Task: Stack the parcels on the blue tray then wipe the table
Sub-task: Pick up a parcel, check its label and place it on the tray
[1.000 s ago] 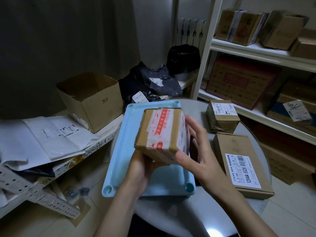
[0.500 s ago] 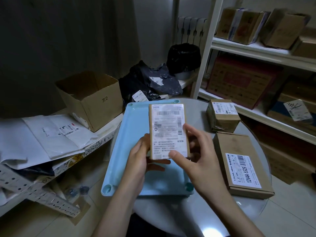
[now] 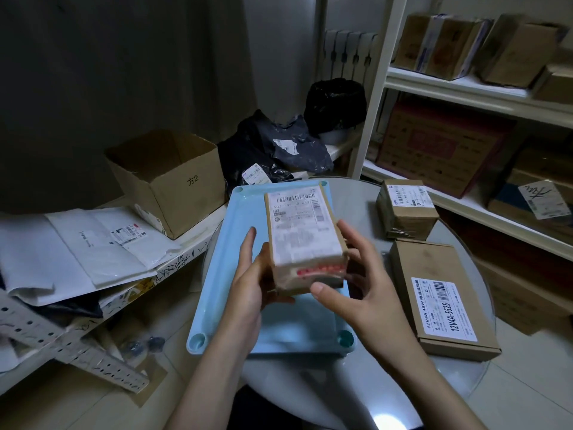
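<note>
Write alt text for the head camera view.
Two hands, left hand and right hand, hold a small labelled parcel over a blue tray on a round table. Two more parcels, a small box and a flat box, sit on the table to the right.

The flat brown parcel lying at the right of the round table carries a white label with a barcode; along it run "12V4A-5525" in large type and "12V4A 48W" in smaller type, followed by a few Chinese characters too small to read. The open carton on the left shelf has "方2" handwritten on its side. The held parcel shows a white shipping label with a barcode and a number line beneath it, possibly ending "705", but the print is blurred. Red tape on its near end bears unreadable characters. A box on the right shelf has a black handwritten scrawl on its label.
</note>
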